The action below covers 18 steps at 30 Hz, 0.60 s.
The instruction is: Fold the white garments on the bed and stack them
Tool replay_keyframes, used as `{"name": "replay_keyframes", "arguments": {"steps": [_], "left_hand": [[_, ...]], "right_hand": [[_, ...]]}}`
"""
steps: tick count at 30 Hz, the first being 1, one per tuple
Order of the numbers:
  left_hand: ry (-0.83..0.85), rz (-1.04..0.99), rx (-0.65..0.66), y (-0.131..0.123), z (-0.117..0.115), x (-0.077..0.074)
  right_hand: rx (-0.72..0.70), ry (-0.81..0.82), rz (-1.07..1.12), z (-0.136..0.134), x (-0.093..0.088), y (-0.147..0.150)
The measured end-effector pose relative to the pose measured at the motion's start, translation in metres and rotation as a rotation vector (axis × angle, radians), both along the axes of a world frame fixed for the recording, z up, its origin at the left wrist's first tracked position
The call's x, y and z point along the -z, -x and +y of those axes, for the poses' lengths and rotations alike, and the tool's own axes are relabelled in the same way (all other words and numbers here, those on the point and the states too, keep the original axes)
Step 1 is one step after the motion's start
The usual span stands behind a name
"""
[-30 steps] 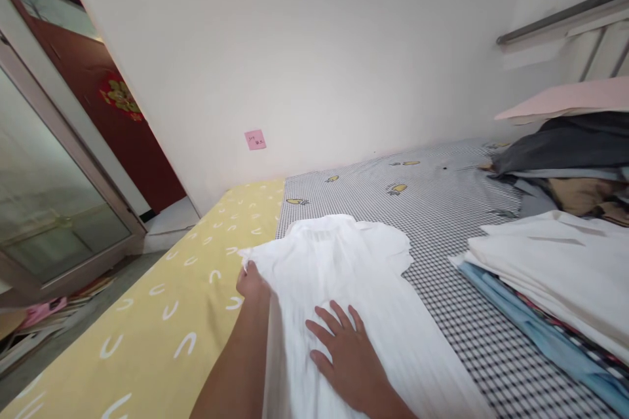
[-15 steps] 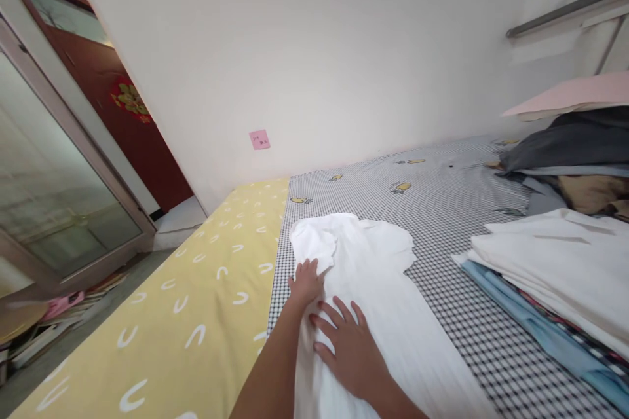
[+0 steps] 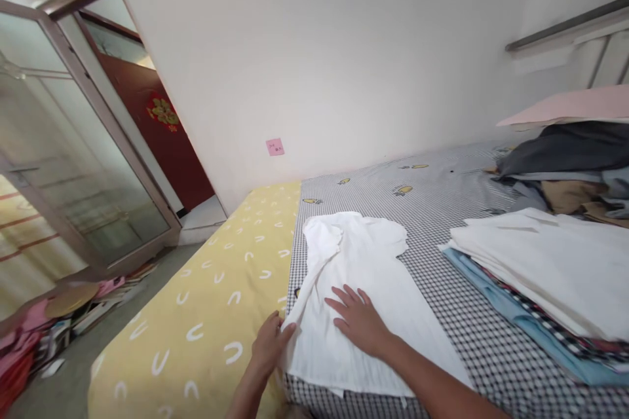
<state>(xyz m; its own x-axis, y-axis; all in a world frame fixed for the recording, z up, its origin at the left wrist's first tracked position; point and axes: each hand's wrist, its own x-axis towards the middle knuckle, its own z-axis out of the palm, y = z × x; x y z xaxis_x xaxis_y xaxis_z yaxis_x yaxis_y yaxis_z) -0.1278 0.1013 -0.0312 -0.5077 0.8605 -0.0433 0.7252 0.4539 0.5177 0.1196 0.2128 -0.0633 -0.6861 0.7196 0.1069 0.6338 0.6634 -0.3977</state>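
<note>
A white short-sleeved top (image 3: pixel 373 262) lies spread on the checked sheet, its left side partly folded inward with a crease running down from the sleeve. My left hand (image 3: pixel 268 344) is closed on the garment's left edge near the hem, thumb over the cloth. My right hand (image 3: pixel 361 324) rests flat on the middle of the top, fingers spread.
To the right sits a stack of folded clothes (image 3: pixel 535 262), white over blue. Behind it is a pile of dark clothes (image 3: pixel 570 150) under a pink sheet (image 3: pixel 574 105). A yellow patterned cover (image 3: pixel 216 308) lies on the left. A glass door (image 3: pixel 98 144) stands beyond.
My left hand has moved from near the sleeve down the left edge to the hem area. My right hand stays on the top. The view has turned slightly left.
</note>
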Motion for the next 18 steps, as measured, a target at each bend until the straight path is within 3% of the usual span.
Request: {"name": "replay_keyframes", "arguments": {"steps": [3,6,9,11,15,18], "left_hand": [[-0.067,-0.032,-0.088,-0.007,-0.024,0.011],[-0.171,-0.078,-0.120,-0.029,-0.035,0.017],[-0.353,-0.132,-0.034,-0.065,-0.037,0.015],[-0.438,-0.045,0.050,-0.092,-0.037,0.010],[-0.277,0.291,0.239,-0.129,-0.043,0.012],[-0.166,0.383,0.241,-0.134,-0.061,0.033]], "right_hand": [[0.003,-0.068,-0.035,-0.003,0.005,-0.038],[0.098,-0.194,-0.045,-0.006,0.014,-0.070],[0.202,-0.291,-0.029,-0.011,0.023,-0.082],[0.231,-0.320,-0.023,-0.015,0.026,-0.082],[0.237,-0.347,-0.016,-0.018,0.026,-0.077],[0.245,-0.356,-0.025,-0.017,0.024,-0.078]]}}
